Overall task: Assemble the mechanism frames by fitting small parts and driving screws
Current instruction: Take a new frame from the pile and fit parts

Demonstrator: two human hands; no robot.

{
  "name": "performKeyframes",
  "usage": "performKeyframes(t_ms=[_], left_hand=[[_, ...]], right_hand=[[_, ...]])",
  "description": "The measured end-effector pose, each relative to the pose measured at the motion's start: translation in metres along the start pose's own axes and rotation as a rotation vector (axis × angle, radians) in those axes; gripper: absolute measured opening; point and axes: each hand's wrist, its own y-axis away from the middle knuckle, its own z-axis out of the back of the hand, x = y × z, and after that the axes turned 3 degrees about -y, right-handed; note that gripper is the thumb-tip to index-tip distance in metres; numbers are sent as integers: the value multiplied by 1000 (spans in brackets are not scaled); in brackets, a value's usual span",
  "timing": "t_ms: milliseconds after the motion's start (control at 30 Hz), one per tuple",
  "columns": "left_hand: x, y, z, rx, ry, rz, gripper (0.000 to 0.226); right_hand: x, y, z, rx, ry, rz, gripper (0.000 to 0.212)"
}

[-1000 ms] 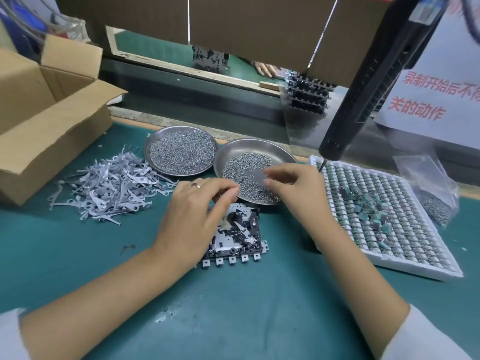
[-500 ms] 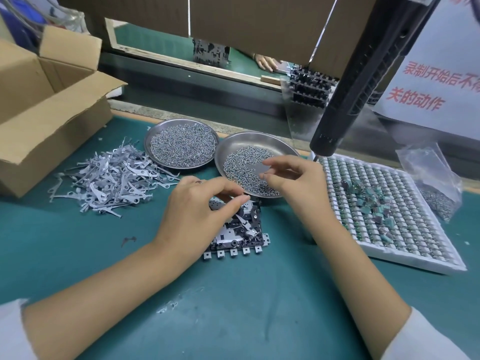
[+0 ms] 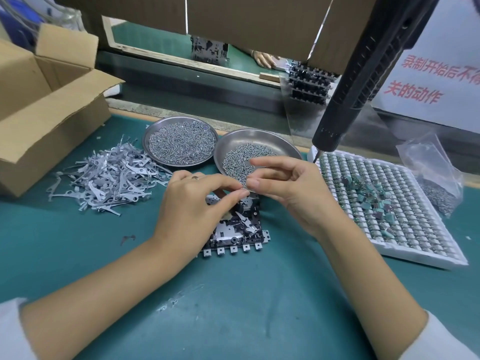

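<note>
A black and silver mechanism frame (image 3: pixel 237 231) lies flat on the green mat, its left part hidden under my left hand (image 3: pixel 192 206). My left thumb and forefinger pinch a tiny screw (image 3: pixel 243 189) just above the frame's far edge. My right hand (image 3: pixel 291 196) meets them there, its thumb tip against the same screw, forefinger stretched out above and the other fingers curled. Directly behind the hands is a steel dish (image 3: pixel 283 144) with loose screws. A black electric screwdriver (image 3: pixel 345 100) hangs to the right, tip down over the tray corner.
A second dish (image 3: pixel 155 129) of small parts and a pile of flat metal levers (image 3: pixel 109 178) lie left. An open cardboard box (image 3: pixel 39 113) stands far left. A white tray (image 3: pixel 405 245) with green components and a plastic bag (image 3: pixel 436 175) lie right. Another person's hand (image 3: pixel 263 59) shows beyond the barrier.
My right hand has come out of the screw dish and drawn back to my left fingertips above the frame. My left hand has stayed over the frame.
</note>
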Motion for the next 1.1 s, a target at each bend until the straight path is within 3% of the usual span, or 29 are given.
performKeyframes(t_ms=[334, 667, 901, 1101], left_hand=[[-1, 0, 1, 9, -15, -4, 17], [1, 1, 1, -33, -168, -111, 17], [3, 1, 0, -63, -184, -164, 15], [0, 2, 1, -73, -174, -224, 15]], right_hand=[[0, 4, -7, -24, -53, -45, 27], [5, 6, -13, -79, 8, -86, 32], [5, 7, -14, -84, 29, -119, 22], [8, 8, -11, -41, 25, -153, 30]])
